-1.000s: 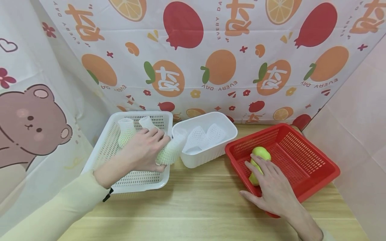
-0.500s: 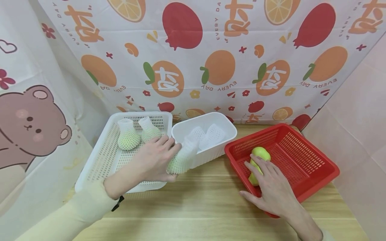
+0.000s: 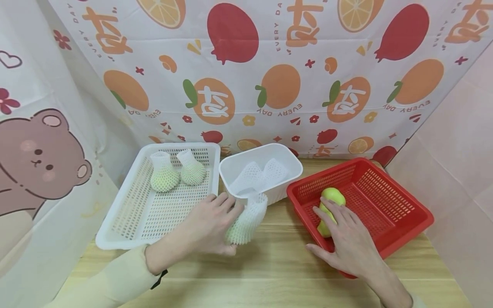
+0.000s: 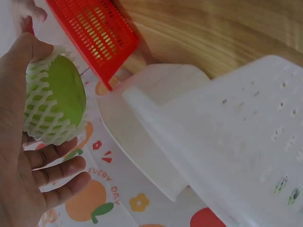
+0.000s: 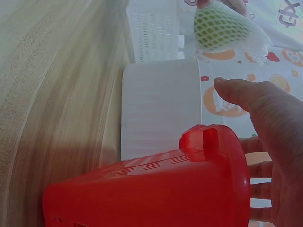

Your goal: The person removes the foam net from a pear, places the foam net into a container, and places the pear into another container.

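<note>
A green fruit in a foam net [image 3: 247, 222] is pinched by the thumb and fingers of the left hand [image 3: 213, 224] and held over the table [image 3: 269, 269], just in front of the white tub [image 3: 279, 192], where foam nets [image 3: 256, 176] are contained. Two more netted fruits [image 3: 164, 177] are set in the white basket [image 3: 165, 214]. The right hand [image 3: 348, 239] is held over the near rim of the red basket [image 3: 381, 216], its fingers spread over green fruits [image 3: 334, 196]; whether these are touched can hardly be told.
</note>
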Demonstrator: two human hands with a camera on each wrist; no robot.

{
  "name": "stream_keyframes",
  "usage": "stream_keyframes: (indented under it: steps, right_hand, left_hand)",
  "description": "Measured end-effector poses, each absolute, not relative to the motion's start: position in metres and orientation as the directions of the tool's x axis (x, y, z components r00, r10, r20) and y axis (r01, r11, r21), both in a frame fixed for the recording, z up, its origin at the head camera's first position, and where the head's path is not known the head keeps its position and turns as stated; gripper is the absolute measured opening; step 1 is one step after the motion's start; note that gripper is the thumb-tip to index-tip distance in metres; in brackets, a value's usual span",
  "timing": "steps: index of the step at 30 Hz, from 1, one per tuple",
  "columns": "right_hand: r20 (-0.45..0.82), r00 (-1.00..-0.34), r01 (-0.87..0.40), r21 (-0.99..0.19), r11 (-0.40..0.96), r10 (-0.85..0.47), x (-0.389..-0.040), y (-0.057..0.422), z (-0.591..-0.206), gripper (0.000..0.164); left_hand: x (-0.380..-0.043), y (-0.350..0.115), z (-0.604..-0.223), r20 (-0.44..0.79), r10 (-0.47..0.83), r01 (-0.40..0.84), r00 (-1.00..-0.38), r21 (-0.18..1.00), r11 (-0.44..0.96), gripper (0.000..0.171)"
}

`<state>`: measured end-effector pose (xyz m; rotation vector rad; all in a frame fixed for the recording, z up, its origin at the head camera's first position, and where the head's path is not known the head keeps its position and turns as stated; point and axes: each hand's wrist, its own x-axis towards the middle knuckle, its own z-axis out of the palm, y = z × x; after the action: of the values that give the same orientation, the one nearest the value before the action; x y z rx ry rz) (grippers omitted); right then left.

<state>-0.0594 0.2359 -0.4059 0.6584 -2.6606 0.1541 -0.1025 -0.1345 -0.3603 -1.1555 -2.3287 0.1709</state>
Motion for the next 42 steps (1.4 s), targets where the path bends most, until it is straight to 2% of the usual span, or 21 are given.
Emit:
stream_keyframes:
  steps: [7,13,26,42]
  right_hand:
    - [0.403,-0.811,-0.469,-0.014,0.883,-0.424,-0.059,0.236,-0.406,0.089]
    - [0.413,-0.806,-0.472,-0.016,0.881,-0.424,-0.059,0.237,-0.406,0.089]
    - [0.408,-0.815,-0.461,-0.027,0.887,-0.411,-0.058,0.238,-0.406,0.088]
    - [0.408,-0.814,-0.465,-0.031,0.885,-0.413,-0.058,0.237,-0.407,0.089]
  left_hand:
    - [-0.095,-0.125,-0.376,0.4,0.787,0.728,-0.47,-0.328,0.602,0.088]
    - [-0.088,-0.12,-0.393,0.318,0.826,0.765,-0.466,-0.324,0.556,0.085]
    - [-0.077,-0.117,-0.419,0.161,0.843,0.788,-0.513,-0.302,0.537,0.08]
    - [-0.072,-0.12,-0.442,0.155,0.836,0.789,-0.527,-0.275,0.549,0.076]
